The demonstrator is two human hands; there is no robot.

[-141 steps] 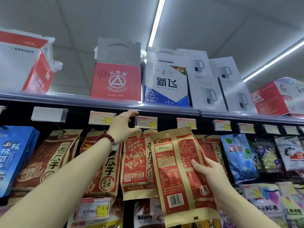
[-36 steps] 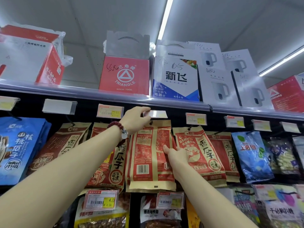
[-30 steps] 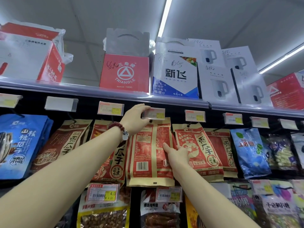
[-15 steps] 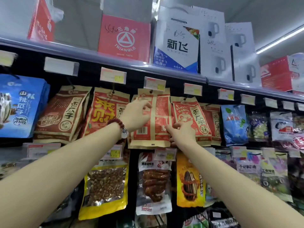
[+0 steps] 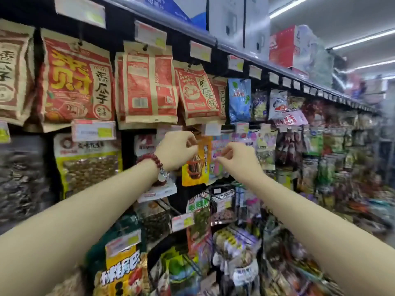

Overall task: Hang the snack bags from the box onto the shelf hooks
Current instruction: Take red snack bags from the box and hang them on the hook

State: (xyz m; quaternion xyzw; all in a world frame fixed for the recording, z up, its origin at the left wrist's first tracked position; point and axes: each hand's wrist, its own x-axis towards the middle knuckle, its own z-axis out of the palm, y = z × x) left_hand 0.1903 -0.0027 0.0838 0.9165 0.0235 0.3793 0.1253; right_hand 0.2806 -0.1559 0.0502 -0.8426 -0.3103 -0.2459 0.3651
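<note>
Left hand: the left hand (image 5: 176, 151), in the middle of the frame, has loosely curled fingers and holds nothing that I can see. It hangs free in front of the lower row, apart from the bags.
Right hand: the right hand (image 5: 234, 159), just right of centre, is also loosely curled with nothing in it. Thumb and forefinger are near each other, but I see no bag between them.
Hung bag: the red and tan snack bag (image 5: 149, 84) hangs in the upper centre of the frame with its back side and barcode to the front. It sits on a hook (image 5: 145, 47) through the hole in its top, so its own weight keeps it straight.
Neighbours: a red bag with yellow letters (image 5: 78, 80) hangs to its left and another red bag (image 5: 197, 92) to its right, each on its own hook, so the kinds stay sorted.
Price tag: a price tag (image 5: 150, 35) stands at the hook's front end, above the bag.
Box: not visible in this view.
Judgement: this bag seems finished; the empty hands are probably free for the next bag.
</note>
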